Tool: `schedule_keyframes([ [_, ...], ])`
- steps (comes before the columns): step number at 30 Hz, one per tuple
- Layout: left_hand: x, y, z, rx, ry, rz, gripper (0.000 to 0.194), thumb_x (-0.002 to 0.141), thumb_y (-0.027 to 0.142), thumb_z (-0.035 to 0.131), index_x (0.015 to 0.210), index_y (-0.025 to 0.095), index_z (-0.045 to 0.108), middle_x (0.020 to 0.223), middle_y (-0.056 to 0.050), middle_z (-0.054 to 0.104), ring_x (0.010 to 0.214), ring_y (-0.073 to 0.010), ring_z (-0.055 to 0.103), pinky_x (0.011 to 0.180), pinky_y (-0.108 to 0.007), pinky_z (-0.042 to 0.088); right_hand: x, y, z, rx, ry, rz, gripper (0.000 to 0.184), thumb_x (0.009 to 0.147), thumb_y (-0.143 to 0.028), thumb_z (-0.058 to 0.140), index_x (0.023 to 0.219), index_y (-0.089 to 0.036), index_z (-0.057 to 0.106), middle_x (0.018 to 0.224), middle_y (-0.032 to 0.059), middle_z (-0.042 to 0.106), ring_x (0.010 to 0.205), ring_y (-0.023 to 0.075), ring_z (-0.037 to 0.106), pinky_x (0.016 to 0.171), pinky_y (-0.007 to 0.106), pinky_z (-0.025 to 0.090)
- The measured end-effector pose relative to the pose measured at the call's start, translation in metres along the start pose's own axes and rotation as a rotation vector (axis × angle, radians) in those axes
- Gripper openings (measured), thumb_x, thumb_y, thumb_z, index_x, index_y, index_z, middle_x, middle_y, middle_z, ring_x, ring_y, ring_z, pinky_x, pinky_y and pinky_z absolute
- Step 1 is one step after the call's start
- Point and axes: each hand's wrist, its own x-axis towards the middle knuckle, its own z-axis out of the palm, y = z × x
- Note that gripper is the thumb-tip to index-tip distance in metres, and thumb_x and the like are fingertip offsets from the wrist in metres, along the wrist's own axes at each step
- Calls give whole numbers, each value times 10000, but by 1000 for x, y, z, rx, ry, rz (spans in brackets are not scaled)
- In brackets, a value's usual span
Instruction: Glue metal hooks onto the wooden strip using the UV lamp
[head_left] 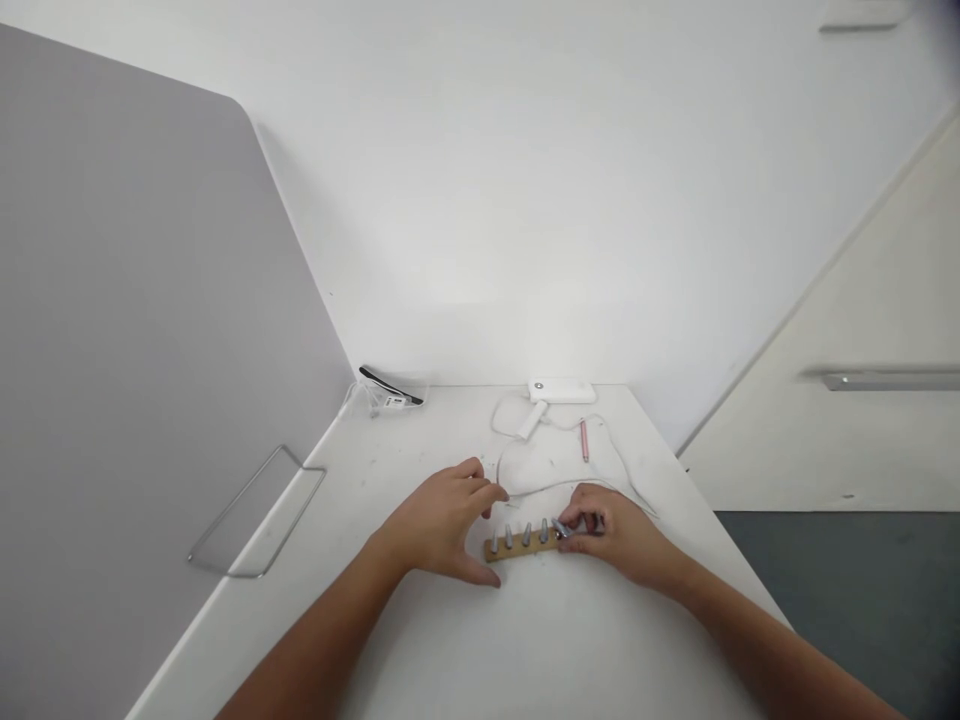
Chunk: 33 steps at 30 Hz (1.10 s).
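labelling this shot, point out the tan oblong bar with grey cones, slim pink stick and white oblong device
Tan oblong bar [517, 549]: head view, bare part near middle
Slim pink stick [584, 441]: head view, mid-shaft
White oblong device [565, 391]: head view, front face

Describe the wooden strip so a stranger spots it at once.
On the white desk, look between the left hand and the right hand. There lies a narrow wooden strip. Its tan colour and row of grey tapered pegs set it apart from the pink stick beyond.
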Motion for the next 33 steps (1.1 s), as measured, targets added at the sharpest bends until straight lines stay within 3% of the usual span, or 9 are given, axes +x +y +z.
schedule_keyframes([
  [4, 0, -2, 1, -59, -45, -55, 660, 621, 489, 911, 1163, 217, 652, 968, -36, 763, 963, -285, 599, 676, -306, 445, -2, -5, -6, 34, -50, 4, 111, 839, -340, 760, 919, -270, 791, 929, 17, 672, 802, 178, 594, 734, 286, 473],
  [12, 1, -9, 14, -264, -41, -149, 604, 730, 319, 887, 1260, 266, 603, 1013, 20, 786, 1061, -255, 632, 837, -316, 467, -1, -5, -1, -4, -14, 4, 72, 848, -271, 703, 875, -256, 768, 873, 7, 643, 787, 172, 596, 724, 287, 467],
  [19, 1, -13, 21, -309, 7, -168, 656, 725, 315, 898, 1291, 271, 570, 994, 19, 784, 1048, -258, 639, 850, -332, 467, -2, -3, -2, -74, -19, -25, 74, 851, -287, 711, 918, -261, 731, 904, 6, 661, 811, 182, 599, 741, 301, 481],
  [23, 3, -17, 26, -306, 64, -195, 507, 768, 316, 862, 1211, 273, 620, 1010, 14, 777, 1032, -244, 633, 845, -326, 476, -4, -4, -4, -118, -20, -26, 282, 822, -369, 785, 1080, -280, 711, 989, 16, 664, 889, 205, 613, 801, 323, 504],
  [28, 4, -24, 26, -323, 121, -200, 343, 756, 320, 872, 1044, 248, 701, 1037, -10, 755, 1000, -231, 629, 822, -304, 484, -5, -7, 0, -200, 36, 22, 234, 879, -422, 728, 1070, -287, 719, 1075, 32, 658, 902, 210, 616, 831, 343, 509],
  [33, 4, -30, 25, -411, 48, -222, 258, 747, 401, 875, 915, 228, 785, 942, -17, 718, 802, -177, 622, 694, -259, 471, -5, -8, 2, -207, 18, 61, 244, 892, -453, 708, 1076, -294, 718, 1071, 34, 647, 900, 208, 605, 822, 334, 518],
])
